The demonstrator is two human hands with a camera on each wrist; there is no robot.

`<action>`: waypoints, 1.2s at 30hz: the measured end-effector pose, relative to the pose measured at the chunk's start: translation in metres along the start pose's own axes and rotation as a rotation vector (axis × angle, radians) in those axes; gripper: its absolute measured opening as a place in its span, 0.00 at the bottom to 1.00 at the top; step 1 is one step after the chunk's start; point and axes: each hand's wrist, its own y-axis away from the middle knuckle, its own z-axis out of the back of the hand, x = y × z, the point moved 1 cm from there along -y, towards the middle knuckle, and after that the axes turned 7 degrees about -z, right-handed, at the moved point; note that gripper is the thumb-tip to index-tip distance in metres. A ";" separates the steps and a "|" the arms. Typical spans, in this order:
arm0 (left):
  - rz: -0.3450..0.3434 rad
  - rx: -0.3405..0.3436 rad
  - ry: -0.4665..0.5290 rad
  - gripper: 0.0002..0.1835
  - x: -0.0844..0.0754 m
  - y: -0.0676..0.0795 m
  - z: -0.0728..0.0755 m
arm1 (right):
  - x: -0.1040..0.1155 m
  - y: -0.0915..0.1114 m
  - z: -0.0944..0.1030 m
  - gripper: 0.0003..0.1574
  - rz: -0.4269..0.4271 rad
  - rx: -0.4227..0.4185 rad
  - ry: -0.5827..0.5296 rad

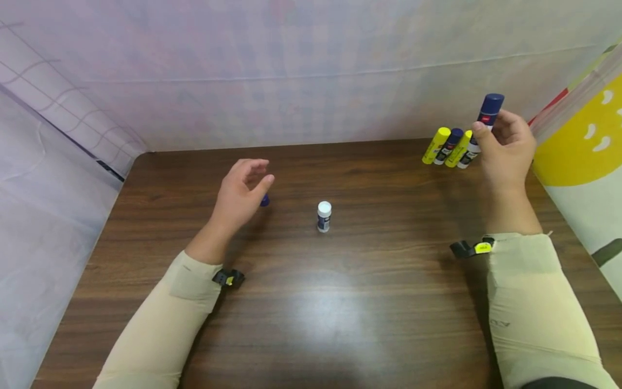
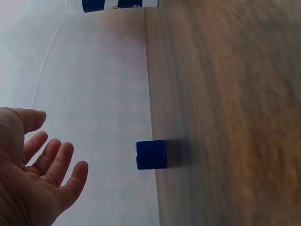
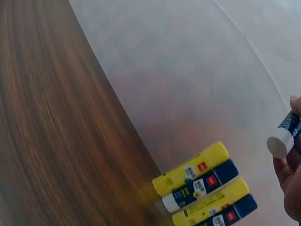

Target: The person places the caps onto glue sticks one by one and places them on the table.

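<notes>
My right hand (image 1: 510, 151) grips a glue stick (image 1: 491, 109) with a navy cap, held tilted above the table; its white base shows in the right wrist view. Just left of that hand several glue sticks stand in a row, such as a yellow one (image 3: 190, 168) and a navy one (image 3: 201, 186). My left hand (image 1: 238, 194) hovers over the table with its fingers relaxed and nothing in them. Beside it, partly hidden in the head view, stands a loose blue cap (image 2: 151, 155). A glue stick with a white top (image 1: 324, 217) stands upright mid-table, its blue cap off.
The brown wooden table (image 1: 301, 281) ends at a pale patterned cloth (image 1: 272, 86) along the back. At the right edge hangs a sheet with a yellow print (image 1: 578, 146). White fabric (image 1: 44, 205) borders the left side.
</notes>
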 end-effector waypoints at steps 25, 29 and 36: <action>0.107 0.104 -0.093 0.22 0.010 0.001 0.005 | -0.031 -0.029 0.039 0.20 -0.018 -0.198 -0.024; 0.106 0.137 -0.112 0.23 0.012 0.002 0.004 | -0.039 -0.033 0.045 0.18 -0.028 -0.219 -0.031; 0.121 0.177 -0.126 0.25 0.013 0.003 0.003 | -0.048 -0.036 0.052 0.17 -0.087 -0.229 -0.028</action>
